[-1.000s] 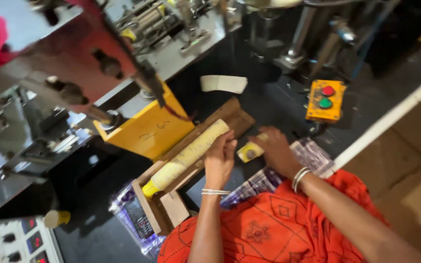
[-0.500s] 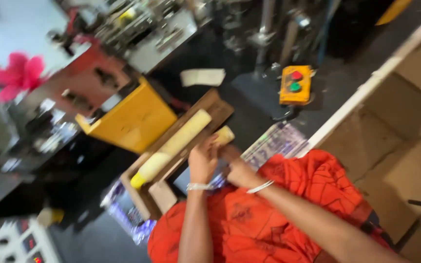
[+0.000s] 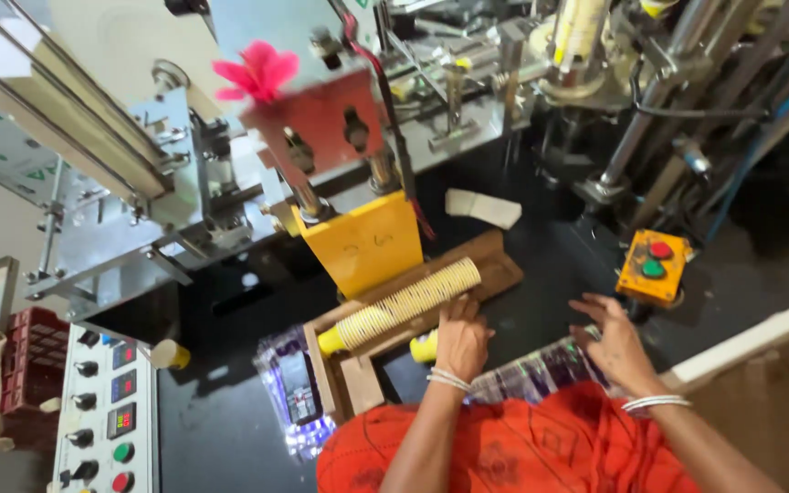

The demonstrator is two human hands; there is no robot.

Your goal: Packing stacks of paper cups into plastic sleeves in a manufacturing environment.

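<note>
Both hands are out over the bench: the left hand [image 3: 461, 336] rests on the long row of stacked paper cups [image 3: 408, 304] lying in the wooden tray [image 3: 495, 258], fingers curled over its end; the right hand [image 3: 615, 340] hovers spread and empty near the orange button box [image 3: 654, 266]. One row is gathered; one short yellow stack [image 3: 424, 346] lies beside the left wrist, not yet joined on.

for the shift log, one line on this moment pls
left hand: on cup stack in wooden tray | right hand: open, empty, beside button box
</note>
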